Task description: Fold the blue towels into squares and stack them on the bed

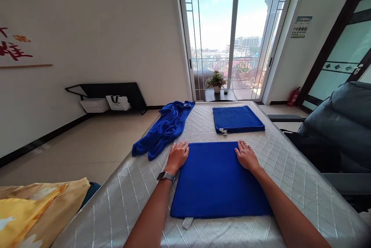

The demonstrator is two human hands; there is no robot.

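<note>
1. Blue rectangular plush cloth (217, 182) lay flat on the silver, diamond-quilted mattress (292, 174), with a small white tag (188, 223) sticking out from the left of its near edge.
2. The left hand (177, 157), a metal-banded watch (165, 176) on its wrist, rested open at the cloth's far left corner.
3. The right hand (247, 155) lay open, fingers extended, at the far right corner.
4. Crumpled blue fabric (169, 124) lay farther off, left.
5. Neatly layered, folded blue cloths (237, 118) lay far right.
6. Beyond, a potted plant (216, 81) stood before a sliding glass door (234, 28).
</note>
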